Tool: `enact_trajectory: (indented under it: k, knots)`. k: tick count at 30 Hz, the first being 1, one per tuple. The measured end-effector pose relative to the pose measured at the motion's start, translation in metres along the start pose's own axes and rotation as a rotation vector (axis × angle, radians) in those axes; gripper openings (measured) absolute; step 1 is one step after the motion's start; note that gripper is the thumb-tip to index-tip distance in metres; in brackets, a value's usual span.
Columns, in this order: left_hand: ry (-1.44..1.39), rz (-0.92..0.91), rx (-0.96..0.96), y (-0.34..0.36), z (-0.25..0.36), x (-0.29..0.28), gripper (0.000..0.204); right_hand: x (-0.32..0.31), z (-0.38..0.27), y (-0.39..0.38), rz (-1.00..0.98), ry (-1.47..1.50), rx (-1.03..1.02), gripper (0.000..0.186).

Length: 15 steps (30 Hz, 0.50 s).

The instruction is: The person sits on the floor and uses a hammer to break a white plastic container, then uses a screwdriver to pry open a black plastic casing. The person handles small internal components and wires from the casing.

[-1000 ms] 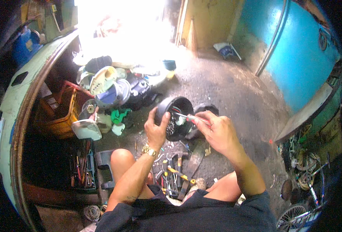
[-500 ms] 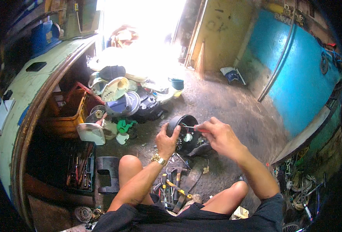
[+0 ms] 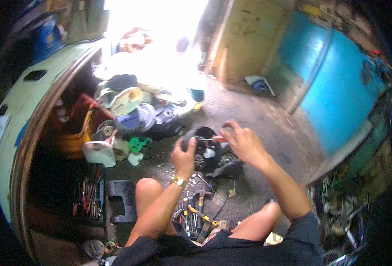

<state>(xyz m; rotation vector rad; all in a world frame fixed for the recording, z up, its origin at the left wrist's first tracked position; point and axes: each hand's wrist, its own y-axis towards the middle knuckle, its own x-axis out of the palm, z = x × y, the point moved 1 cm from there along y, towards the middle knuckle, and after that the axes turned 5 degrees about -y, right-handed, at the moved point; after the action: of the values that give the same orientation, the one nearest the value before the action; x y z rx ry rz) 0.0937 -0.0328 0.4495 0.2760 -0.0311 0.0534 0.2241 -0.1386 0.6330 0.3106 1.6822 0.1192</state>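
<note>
My left hand (image 3: 183, 157) grips the near-left rim of a round black plastic housing (image 3: 212, 157), thumb on top and fingers around its outside. Inside the housing are thin wires and a white round part (image 3: 209, 153). A screwdriver (image 3: 219, 138) with a red handle is held in my right hand (image 3: 245, 144), its metal shaft reaching across the housing's opening. The index finger of that hand is raised and bent. Motion blur hides exactly where the screwdriver's tip rests.
Hand tools (image 3: 198, 215) lie between my legs. A pile of plastic fan and appliance parts (image 3: 134, 113) stands ahead on the left, beside an orange crate (image 3: 74, 139). A toolbox (image 3: 89, 193) sits at my left. Assorted scrap (image 3: 342, 217) fills the lower right, below a blue panel (image 3: 333, 84).
My right index finger has lifted off the screwdriver's handle and curled upward. Both hands and the housing appear slightly further left, along with the whole view.
</note>
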Motion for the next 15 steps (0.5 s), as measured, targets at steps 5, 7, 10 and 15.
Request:
enact_trajectory:
  k: [5,7,10,15]
  knots:
    - [-0.05,-0.055,-0.029,0.001,0.008,0.0,0.065,0.002,0.011,-0.008,0.061,0.338,-0.127,0.037]
    - [-0.039,-0.076,-0.005,-0.001,0.016,-0.004,0.064,-0.007,0.001,-0.008,-0.099,0.286,0.076,0.037]
    - [0.002,-0.079,0.003,-0.004,0.012,0.004,0.066,-0.007,0.005,-0.017,-0.027,0.404,0.046,0.041]
    - [-0.008,-0.072,-0.027,-0.002,0.01,0.004,0.068,-0.014,0.004,-0.011,-0.031,0.277,0.075,0.038]
